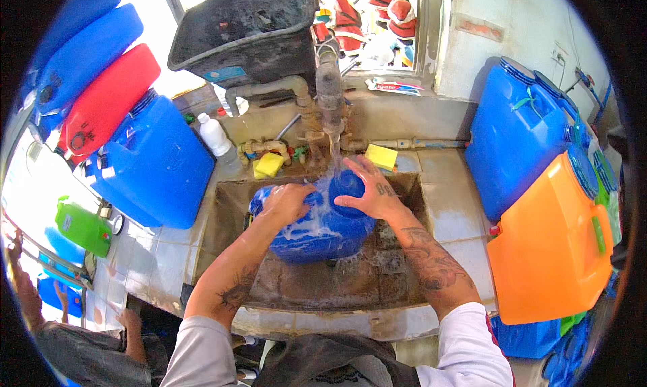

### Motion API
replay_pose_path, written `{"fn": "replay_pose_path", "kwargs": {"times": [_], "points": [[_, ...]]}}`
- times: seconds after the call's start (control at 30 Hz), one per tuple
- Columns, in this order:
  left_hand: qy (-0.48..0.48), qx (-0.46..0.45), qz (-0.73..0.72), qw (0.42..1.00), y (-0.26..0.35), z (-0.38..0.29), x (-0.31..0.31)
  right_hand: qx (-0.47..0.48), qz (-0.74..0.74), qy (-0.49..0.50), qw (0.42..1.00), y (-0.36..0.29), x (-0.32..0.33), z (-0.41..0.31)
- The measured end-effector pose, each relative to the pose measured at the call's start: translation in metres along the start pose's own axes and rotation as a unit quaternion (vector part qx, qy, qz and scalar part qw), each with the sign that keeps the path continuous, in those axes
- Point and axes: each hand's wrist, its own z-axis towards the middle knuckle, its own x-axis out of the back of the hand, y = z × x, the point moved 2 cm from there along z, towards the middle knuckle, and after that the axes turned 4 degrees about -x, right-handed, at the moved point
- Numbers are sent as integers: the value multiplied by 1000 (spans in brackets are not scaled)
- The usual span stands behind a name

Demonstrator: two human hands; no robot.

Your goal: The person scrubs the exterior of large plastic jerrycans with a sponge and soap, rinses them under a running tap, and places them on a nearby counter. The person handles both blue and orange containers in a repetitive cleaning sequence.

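A wet blue plastic jug (316, 243) with soap suds on it lies in the stained sink (323, 291). My left hand (288, 202) is curled over the jug's top near its handle, with the fingers closed around it. My right hand (371, 187) spans the round blue cap (349, 200), thumb and fingers spread around its rim. Water (335, 152) from the grimy pipe spout (331, 99) falls onto the jug beside the cap. The jug's far side and part of the handle are hidden under my hands.
Yellow sponges (270, 163) (381, 157) and a white bottle (214, 134) sit behind the sink. Blue jugs (156, 159) (515, 129) flank it, with an orange jug (551, 245) at right. A black tub (242, 48) stands above. Another person's arm (132, 331) shows lower left.
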Motion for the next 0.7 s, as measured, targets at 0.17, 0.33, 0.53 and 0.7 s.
{"fn": "replay_pose_path", "kwargs": {"times": [0.17, 0.33, 0.53, 0.7], "points": [[77, -163, -51, 982, 36, 64, 2, -152, -246, -54, 956, -17, -1, -5], [90, -192, -220, 952, 86, 114, 38, -137, -209, -33, 968, -33, -54, -1], [-90, -95, -245, 961, 81, 99, 76, -165, -238, -11, 957, -29, -26, -19], [-94, -105, 2, 990, 74, 96, 86, -209, -209, 59, 954, 39, 7, -49]]}}
